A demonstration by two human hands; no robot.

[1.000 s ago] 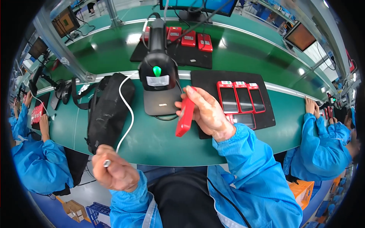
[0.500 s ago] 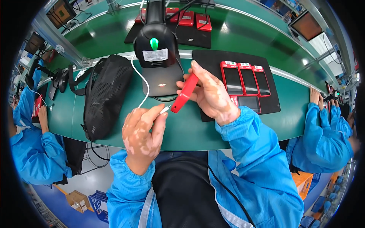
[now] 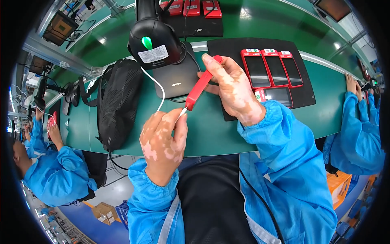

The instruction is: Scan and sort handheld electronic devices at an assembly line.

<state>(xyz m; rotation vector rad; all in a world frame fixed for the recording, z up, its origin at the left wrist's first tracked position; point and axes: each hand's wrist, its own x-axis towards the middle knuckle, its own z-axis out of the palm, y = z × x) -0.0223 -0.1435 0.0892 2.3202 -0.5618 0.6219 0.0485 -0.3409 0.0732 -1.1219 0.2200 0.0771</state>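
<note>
Tilted up on its narrow side, a red handheld device [image 3: 200, 88] is gripped between the thumb and fingers of my right hand [image 3: 237, 89]. My left hand [image 3: 163, 142] pinches the small white plug [image 3: 183, 111] of a white cable [image 3: 161, 91]. The plug's tip meets the lower end of the device; whether it sits inside a port is too small to tell. Right of my right hand, several red devices with dark screens [image 3: 277, 73] lie on a black mat [image 3: 305, 97].
A black scanner [image 3: 154, 42] with a green light stands over a dark flat base [image 3: 174, 79]. Left of it lies a black mesh bag [image 3: 118, 103] on the green table [image 3: 211, 140]. Co-workers in blue sleeves [image 3: 61, 171] [image 3: 357, 134] sit on both sides. More red devices [image 3: 191, 8] lie farther back.
My left hand has brought the plug up and right, closing the gap to the device's lower end. The view has shifted slightly, and the device shows more edge-on.
</note>
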